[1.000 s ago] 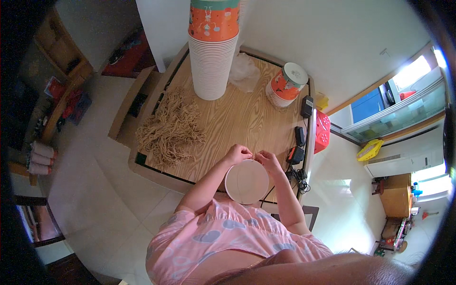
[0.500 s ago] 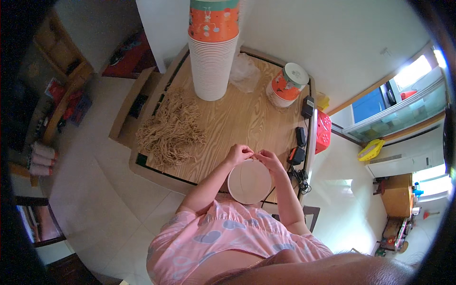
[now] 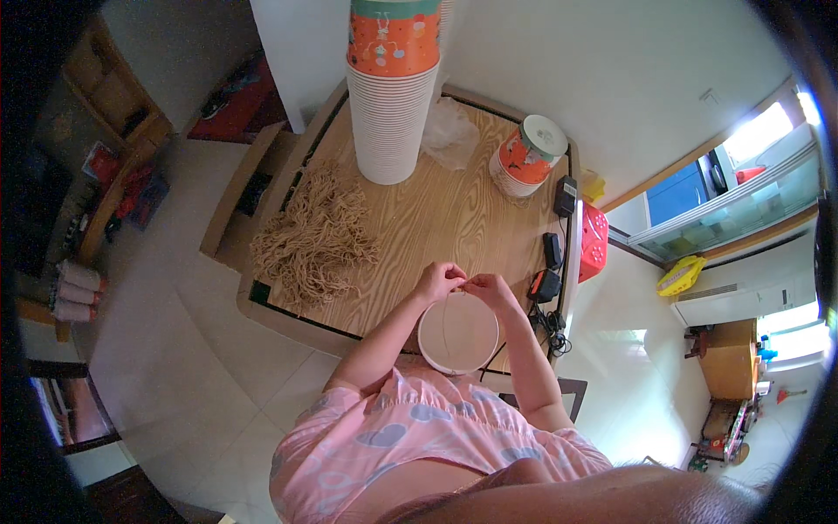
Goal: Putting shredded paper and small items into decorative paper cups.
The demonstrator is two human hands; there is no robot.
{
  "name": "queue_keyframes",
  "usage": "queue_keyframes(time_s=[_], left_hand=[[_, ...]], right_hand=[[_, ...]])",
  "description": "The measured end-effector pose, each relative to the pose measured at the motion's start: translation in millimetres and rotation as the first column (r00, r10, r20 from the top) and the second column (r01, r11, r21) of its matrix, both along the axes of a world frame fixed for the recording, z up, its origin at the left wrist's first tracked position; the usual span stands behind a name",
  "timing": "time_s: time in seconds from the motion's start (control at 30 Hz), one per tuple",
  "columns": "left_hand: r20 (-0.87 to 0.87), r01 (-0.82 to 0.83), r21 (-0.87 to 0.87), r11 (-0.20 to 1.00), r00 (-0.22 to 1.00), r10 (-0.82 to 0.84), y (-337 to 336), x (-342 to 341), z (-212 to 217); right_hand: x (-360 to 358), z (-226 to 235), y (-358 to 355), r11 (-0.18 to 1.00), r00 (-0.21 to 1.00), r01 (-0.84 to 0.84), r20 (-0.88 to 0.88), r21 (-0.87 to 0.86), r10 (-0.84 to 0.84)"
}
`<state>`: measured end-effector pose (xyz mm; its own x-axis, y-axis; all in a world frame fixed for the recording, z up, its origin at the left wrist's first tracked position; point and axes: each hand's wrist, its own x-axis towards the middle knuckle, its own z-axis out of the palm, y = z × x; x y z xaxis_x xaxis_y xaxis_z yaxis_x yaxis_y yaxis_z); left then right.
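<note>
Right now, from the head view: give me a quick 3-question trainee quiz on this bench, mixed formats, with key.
1. True or false: the left hand and right hand meet at the far rim of the white paper cup.
2. Multiple choice: the pile of tan strings lies (A) inside the cup, (B) on the wooden table to the person's left, (C) on the floor.
3. Fill in: the tall stack of cups stands at the table's ___ edge.

Key: 1 true; 2 B; 3 far.
</note>
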<state>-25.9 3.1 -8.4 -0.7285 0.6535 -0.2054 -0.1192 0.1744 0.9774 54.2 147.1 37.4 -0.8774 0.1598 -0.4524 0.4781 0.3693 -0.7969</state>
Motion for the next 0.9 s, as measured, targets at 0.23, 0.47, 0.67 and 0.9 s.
queue_keyframes(time_s=[0.23,0.47,0.67,0.9], left_hand=[[-0.034,0.020,0.012,1.000,0.999,-0.019,8.9,-2.0,-8.4],[0.002,0.021,-0.029,0.999,1.000,-0.021,5.3,-1.7,-9.2],[0.039,0.004,-0.036,0.999,0.999,-0.002,4.5,0.4,0.0],[-0.047,-0.050,-0.052,0.997,0.998,0.047,8.2,0.3,-8.8]], right_hand=[[8.2,-12.3,2.1,0.981,0.984,-0.007,-0.177,-0.194,-0.028],[21.8,14.5,-23.2,0.933,0.911,0.042,-0.398,0.357,0.111],[20.7,5.8,-15.5,0.980,0.920,0.100,-0.391,0.174,-0.024],[4.2,-19.7,1.0,0.996,0.981,0.092,-0.174,0.010,-0.089]])
